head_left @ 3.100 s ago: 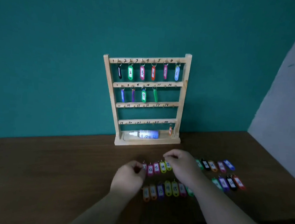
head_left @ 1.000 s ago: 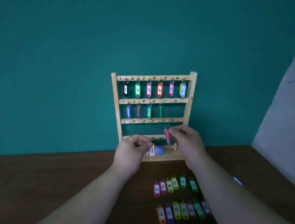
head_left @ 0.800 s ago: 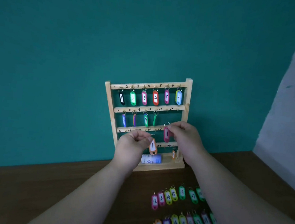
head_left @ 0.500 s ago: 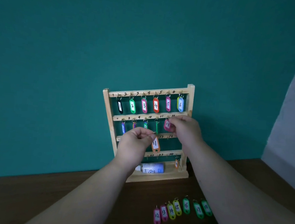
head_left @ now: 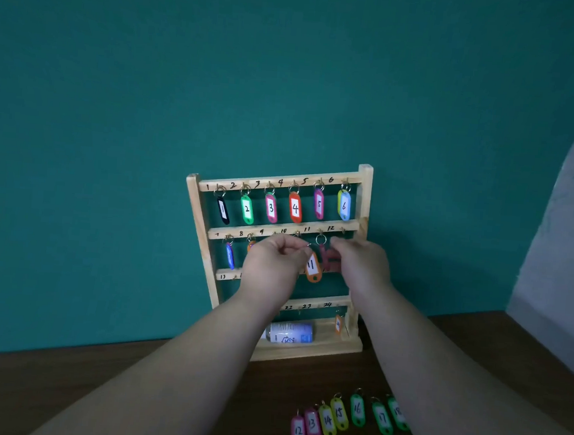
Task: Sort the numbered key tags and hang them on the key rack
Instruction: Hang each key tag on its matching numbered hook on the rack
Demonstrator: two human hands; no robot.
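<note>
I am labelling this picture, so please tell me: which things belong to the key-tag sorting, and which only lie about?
Job: rack; hung tags; orange tag 11, pinched by left hand; pink tag, held by right hand; loose tags on table.
Lying about: tube on the rack's base.

A teal wall (head_left: 221, 75) fills most of my view, dimly lit. Along the bottom runs a dark wooden table (head_left: 59, 388); a pale grey wall (head_left: 571, 205) slants down the right edge.
</note>
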